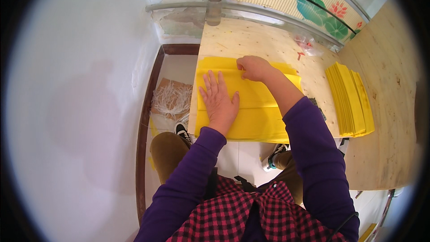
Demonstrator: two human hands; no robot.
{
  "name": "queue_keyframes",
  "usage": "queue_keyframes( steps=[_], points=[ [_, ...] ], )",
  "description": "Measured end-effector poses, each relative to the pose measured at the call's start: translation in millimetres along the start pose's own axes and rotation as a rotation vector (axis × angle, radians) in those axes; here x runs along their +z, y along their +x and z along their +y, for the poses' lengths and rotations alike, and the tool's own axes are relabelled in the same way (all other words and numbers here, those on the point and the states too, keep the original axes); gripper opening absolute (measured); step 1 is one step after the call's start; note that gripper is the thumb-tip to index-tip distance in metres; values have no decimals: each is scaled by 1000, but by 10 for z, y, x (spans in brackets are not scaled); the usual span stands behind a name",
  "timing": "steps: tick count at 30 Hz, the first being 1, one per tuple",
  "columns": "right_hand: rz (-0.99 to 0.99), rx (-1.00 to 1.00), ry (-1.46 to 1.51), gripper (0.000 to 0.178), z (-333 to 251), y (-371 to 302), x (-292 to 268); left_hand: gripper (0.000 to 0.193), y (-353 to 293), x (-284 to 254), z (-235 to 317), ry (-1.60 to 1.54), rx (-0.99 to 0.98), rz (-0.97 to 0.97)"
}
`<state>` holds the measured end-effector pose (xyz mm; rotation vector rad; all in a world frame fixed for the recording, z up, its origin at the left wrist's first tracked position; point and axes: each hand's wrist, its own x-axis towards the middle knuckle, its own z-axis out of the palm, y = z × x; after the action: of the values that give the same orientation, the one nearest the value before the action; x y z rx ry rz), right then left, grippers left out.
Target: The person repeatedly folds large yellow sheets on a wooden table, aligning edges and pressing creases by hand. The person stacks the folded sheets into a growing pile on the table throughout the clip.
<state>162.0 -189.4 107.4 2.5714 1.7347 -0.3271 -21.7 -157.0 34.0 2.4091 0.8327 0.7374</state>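
In the head view we see a stack of yellow paper sheets (251,107) lying on the left part of a plywood table (385,121), reaching to its near edge. Our left hand (219,101) lies flat on the stack, palm down and fingers spread, pressing the paper. Our right hand (254,68) rests at the far edge of the same stack with the fingers curled in, pinching the paper's edge. Well apart to the right lies a second pile of folded yellow sheets (350,98) on the same table. Left of the table, down on the floor, a tangle of white strips (172,98) lies on cardboard. A grey pipe (251,9) runs along the far wall.
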Motion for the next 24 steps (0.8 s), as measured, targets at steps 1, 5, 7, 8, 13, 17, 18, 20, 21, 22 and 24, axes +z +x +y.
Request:
queue_keyframes(
  steps=[1, 5, 7, 8, 13, 17, 18, 20, 21, 22, 24],
  points=[
    [-18, -5, -9, 29, -3, -3, -8, 81, -5, 2, 0, 5, 10, 8],
    [-97, 17, -32, 27, -10, -7, -33, 79, -20, -2, 3, -6, 53, 66],
    [-104, 2, -34, 27, -22, -21, -46, 79, -30, -15, 14, -20, 74, 95],
    [-96, -22, -37, 28, -35, -43, -49, 79, -38, -27, 21, -28, 88, 113],
    [-76, -53, 65, 32, -65, -294, -281, 85, -100, -181, 92, -144, 140, 312],
    [145, -100, 389, 30, 22, -787, -647, 90, -67, -448, 250, -536, 178, 578],
    [200, -141, 461, 29, 50, -918, -746, 93, -34, -535, 315, -688, 169, 612],
    [318, -122, 619, 25, 86, -1182, -897, 95, 80, -751, 461, -933, 111, 477],
    [383, -127, 706, 23, 90, -1299, -951, 97, 139, -857, 564, -1061, 68, 398],
    [433, -120, 829, 22, 86, -1404, -985, 97, 188, -945, 694, -1161, 94, 378],
    [532, -94, 1098, 21, 82, -1597, -1038, 97, 293, -1109, 969, -1379, 144, 325]
  ],
)
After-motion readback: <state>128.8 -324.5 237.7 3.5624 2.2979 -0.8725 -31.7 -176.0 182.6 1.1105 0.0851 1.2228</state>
